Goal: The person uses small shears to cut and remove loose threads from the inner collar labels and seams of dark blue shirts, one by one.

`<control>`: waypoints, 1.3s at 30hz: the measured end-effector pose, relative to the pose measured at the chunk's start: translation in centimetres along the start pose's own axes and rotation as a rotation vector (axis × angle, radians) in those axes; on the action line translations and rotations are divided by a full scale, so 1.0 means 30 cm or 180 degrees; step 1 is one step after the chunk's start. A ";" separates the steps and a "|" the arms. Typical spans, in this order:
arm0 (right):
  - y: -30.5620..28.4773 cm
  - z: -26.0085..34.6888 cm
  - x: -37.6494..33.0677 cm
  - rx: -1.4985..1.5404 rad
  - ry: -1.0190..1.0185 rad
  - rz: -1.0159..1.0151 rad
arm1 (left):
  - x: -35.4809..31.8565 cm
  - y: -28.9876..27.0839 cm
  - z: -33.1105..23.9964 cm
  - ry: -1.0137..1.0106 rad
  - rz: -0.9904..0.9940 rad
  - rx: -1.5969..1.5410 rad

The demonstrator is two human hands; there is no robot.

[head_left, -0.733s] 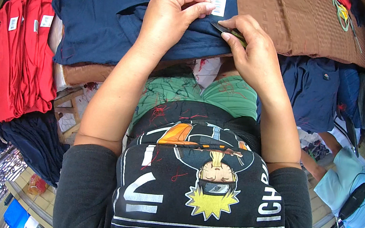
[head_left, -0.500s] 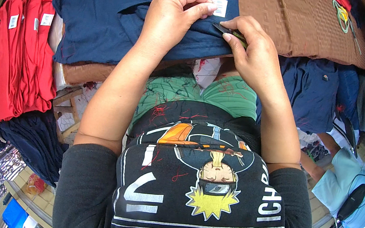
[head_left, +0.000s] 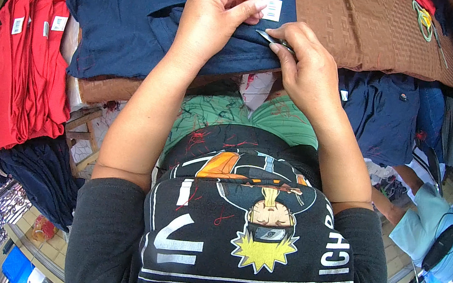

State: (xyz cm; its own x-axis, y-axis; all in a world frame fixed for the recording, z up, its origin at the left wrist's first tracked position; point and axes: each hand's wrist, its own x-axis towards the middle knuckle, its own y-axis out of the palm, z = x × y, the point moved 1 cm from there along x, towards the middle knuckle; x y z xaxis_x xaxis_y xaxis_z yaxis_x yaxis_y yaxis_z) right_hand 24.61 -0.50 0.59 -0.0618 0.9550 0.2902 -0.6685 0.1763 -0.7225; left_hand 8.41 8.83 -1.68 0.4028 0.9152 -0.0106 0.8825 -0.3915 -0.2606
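A navy garment (head_left: 122,14) lies spread in front of me, with a white printed label (head_left: 272,10) near its right side. Beside that label, my left hand (head_left: 212,22) is closed in a pinch, thumb against forefinger. Whatever sits between those fingertips is too small or hidden to make out. My right hand (head_left: 311,63) grips a pair of small thread snips (head_left: 267,36) between thumb and fingers. Their pointed metal blades aim left, just below the left fingertips and over the navy cloth. The rest of the snips is covered by the hand.
The garment rests on a brown textured cushion (head_left: 366,30). Folded red garments (head_left: 28,77) with white labels hang at the left, above dark cloth (head_left: 42,178). More navy garments (head_left: 379,117) lie at the right. Another person in a light blue top (head_left: 430,230) is at the far right.
My right hand has shifted a little left, bringing the snips' blades nearer beneath my left fingertips. The left hand has barely moved and stays pinched beside the label.
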 end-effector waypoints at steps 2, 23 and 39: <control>-0.005 -0.012 -0.004 0.0111 0.0067 0.0024 | -0.001 -0.002 -0.008 -0.0149 -0.0037 -0.0035; -0.032 -0.087 0.083 -0.0057 -0.0394 0.0146 | -0.062 -0.202 -0.155 0.1477 0.0739 0.2247; -0.306 0.033 0.041 0.2496 -0.0075 0.1982 | -0.328 -0.263 -0.202 0.1031 0.0782 0.2872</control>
State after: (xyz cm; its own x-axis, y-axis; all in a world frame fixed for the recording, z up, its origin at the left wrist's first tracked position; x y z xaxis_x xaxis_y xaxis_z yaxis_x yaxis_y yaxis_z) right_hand 29.93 -1.19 8.19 -0.5762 0.8171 0.0195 -0.8113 -0.5689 -0.1345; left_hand -1.04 2.34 6.32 0.7156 0.6953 0.0665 0.3040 -0.2242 -0.9259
